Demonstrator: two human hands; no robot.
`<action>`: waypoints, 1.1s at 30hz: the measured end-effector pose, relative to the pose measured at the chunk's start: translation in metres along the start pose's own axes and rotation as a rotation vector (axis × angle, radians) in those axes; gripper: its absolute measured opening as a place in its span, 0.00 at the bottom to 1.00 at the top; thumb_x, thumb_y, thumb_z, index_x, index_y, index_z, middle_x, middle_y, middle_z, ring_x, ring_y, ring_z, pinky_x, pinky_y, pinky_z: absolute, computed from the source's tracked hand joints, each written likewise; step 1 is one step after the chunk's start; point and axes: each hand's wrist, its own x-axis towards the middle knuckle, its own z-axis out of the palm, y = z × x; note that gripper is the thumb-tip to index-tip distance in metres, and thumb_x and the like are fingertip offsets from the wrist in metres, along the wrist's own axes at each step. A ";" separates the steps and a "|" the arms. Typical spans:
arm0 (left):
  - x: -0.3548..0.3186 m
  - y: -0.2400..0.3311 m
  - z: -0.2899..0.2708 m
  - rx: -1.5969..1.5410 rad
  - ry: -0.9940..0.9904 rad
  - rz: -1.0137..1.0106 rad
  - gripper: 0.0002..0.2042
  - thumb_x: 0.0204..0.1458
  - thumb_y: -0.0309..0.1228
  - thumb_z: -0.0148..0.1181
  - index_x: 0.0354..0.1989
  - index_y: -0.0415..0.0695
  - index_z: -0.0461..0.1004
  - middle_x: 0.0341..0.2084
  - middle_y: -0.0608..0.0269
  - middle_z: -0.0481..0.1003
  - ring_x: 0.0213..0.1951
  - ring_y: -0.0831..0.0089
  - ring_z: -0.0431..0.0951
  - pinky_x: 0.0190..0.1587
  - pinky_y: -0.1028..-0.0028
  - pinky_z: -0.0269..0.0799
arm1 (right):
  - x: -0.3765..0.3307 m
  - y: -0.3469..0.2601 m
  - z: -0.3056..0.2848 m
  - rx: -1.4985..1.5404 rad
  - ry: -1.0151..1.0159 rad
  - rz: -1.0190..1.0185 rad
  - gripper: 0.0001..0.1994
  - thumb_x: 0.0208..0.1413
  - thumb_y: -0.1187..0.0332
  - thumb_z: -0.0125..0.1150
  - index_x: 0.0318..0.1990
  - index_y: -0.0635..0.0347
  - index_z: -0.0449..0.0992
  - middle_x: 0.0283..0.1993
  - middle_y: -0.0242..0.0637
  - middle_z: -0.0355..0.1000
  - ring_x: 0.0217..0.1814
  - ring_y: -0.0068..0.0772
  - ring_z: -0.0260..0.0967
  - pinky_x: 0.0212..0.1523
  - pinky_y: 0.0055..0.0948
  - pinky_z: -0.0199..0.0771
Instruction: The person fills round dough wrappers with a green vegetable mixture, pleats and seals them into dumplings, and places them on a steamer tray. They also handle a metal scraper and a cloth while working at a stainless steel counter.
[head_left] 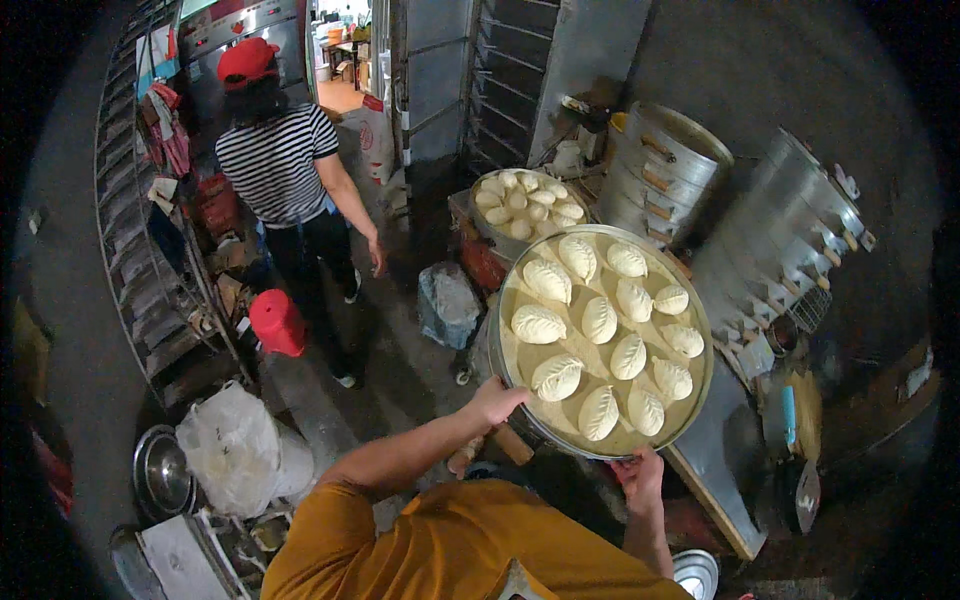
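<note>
A round metal steamer tray point(653, 337), lined with pale cloth, is in front of me. Several pleated, leaf-shaped buns point(628, 356) lie spaced out on it. My left hand point(497, 402) grips its rim at the lower left, thumb on top. At the near edge, my right hand point(640, 475) is closed on the rim from below. The fingers' undersides are hidden beneath the tray. Just beyond is a second round tray point(487, 232) of smaller buns, partly overlapped by the held one.
Stacked metal steamers point(675, 150) stand at the right back, with more tiers point(780, 225) beside them. A co-worker point(280, 165) in a striped shirt faces away at left. A red bucket point(278, 322), a plastic-covered white tub point(235, 450) and a ladder-like rack point(125, 250) line the left.
</note>
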 end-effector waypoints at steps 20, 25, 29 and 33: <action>-0.004 -0.079 0.017 0.090 0.168 0.330 0.31 0.43 0.43 0.64 0.52 0.31 0.70 0.48 0.45 0.75 0.52 0.55 0.75 0.53 0.67 0.68 | 0.033 0.061 -0.059 0.105 -0.022 -0.030 0.15 0.53 0.67 0.55 0.45 0.66 0.72 0.40 0.43 0.73 0.36 0.39 0.74 0.37 0.39 0.83; -0.016 -0.060 0.023 0.137 0.172 0.161 0.31 0.42 0.44 0.64 0.50 0.31 0.71 0.48 0.42 0.75 0.53 0.53 0.74 0.53 0.66 0.69 | 0.010 0.035 -0.046 0.117 -0.021 0.013 0.20 0.52 0.60 0.61 0.48 0.65 0.72 0.46 0.44 0.73 0.39 0.41 0.75 0.36 0.41 0.83; -0.032 -0.051 0.029 0.091 0.142 0.221 0.33 0.41 0.49 0.64 0.49 0.31 0.72 0.48 0.40 0.74 0.52 0.51 0.74 0.53 0.65 0.69 | -0.012 0.014 -0.040 0.102 -0.017 0.033 0.21 0.53 0.59 0.59 0.49 0.64 0.71 0.47 0.43 0.73 0.40 0.43 0.75 0.36 0.43 0.82; 0.011 -0.098 -0.002 0.307 0.237 0.039 0.35 0.41 0.55 0.62 0.47 0.32 0.74 0.47 0.40 0.75 0.51 0.52 0.75 0.51 0.65 0.70 | -0.016 0.005 -0.018 0.094 -0.128 0.140 0.23 0.53 0.60 0.56 0.52 0.66 0.68 0.47 0.44 0.73 0.42 0.45 0.75 0.37 0.45 0.81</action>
